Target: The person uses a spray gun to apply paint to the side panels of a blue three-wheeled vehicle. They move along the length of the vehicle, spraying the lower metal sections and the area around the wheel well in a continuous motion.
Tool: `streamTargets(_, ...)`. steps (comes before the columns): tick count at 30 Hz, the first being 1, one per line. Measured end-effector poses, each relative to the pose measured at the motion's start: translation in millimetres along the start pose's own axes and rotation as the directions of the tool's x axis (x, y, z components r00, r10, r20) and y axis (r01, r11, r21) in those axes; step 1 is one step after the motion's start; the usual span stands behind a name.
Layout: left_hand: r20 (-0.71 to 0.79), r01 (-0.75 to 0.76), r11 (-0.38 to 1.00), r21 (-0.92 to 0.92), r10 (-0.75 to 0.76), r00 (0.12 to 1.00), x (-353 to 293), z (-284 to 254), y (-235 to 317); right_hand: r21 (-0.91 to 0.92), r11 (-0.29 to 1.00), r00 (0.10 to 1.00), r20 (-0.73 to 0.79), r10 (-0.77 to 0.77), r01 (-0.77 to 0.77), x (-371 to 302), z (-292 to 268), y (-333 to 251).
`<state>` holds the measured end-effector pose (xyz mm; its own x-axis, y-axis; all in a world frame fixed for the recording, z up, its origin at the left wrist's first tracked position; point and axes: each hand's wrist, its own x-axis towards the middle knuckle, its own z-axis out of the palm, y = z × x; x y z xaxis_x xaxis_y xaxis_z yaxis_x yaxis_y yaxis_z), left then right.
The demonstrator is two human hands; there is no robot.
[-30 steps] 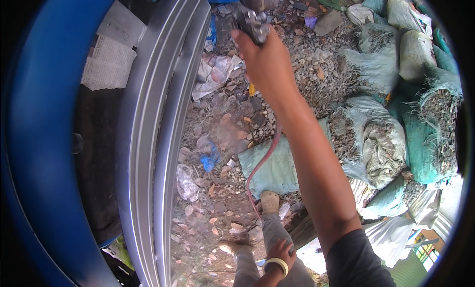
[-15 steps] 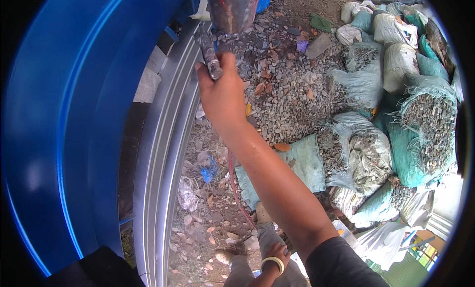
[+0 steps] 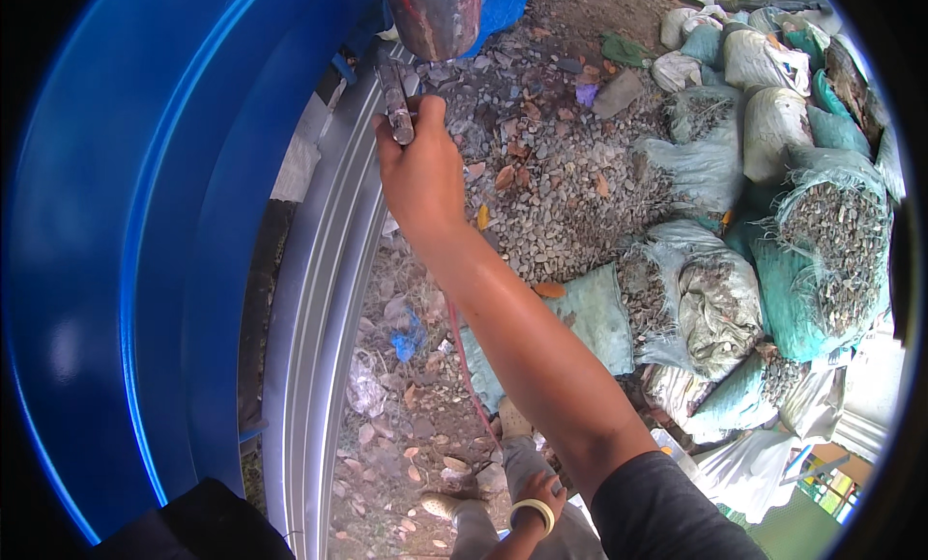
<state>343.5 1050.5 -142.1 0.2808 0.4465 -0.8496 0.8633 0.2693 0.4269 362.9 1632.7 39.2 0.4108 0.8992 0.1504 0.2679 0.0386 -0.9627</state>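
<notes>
clearly the biggest worry is the big glossy blue curved metal panel [image 3: 116,270] just left of the right hand [image 3: 420,173]: its paint looks wet and shiny, and a sleeve or forearm drifting leftward could smear it. beside it runs the grey ribbed metal frame [image 3: 324,309], directly under and left of the hand, where a slip could knock the tool against the ridges. the hand is clenched around the handle of a paint-stained metal spray gun with a dented cup [image 3: 430,19], the cup sitting just above the knuckles; if the grip tilts, the cup might spill or spray onto the gravel [image 3: 570,183] to the right. a thin red hose [image 3: 464,367] trails below the wrist and could snag on the legs underneath. as for hidden things: the cup's top is cut off by the frame edge, the nozzle cannot be made out, and the left hand [image 3: 541,492], far below with a pale bangle, looks loosely curled, holding nothing that shows.
</notes>
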Motion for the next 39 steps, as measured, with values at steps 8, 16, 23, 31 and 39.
streamTargets(8, -0.030, -0.003, 0.995, 0.099, 0.006, 1.000, -12.7, -3.4, 8.8, -0.050, 0.996, 0.997, -0.019, -0.078, 0.077, 5.8, -28.9, -11.0)
streamTargets(16, -0.018, 0.009, 0.998, 0.059, -0.007, 1.000, -18.4, 14.3, -0.8, -0.054, 0.989, 0.957, 0.251, 0.144, -0.135, -22.2, -82.8, -49.1)
streamTargets(23, -0.021, -0.022, 0.997, 0.078, 0.024, 1.000, -24.2, 19.5, -5.2, 0.034, 0.997, 0.941, 0.334, 0.049, -0.064, -47.0, -127.5, -55.7)
streamTargets(31, -0.068, -0.064, 0.996, 0.059, 0.068, 0.995, -24.7, 22.0, -1.3, 0.319, 0.919, 0.941, 0.313, 0.128, -0.231, -43.4, -118.5, -20.1)
streamTargets(39, 0.042, -0.050, 0.989, 0.138, 0.045, 0.998, -19.8, 18.2, 3.1, 0.458, 0.834, 0.924, 0.353, 0.146, -0.307, -44.6, -106.4, -26.7)
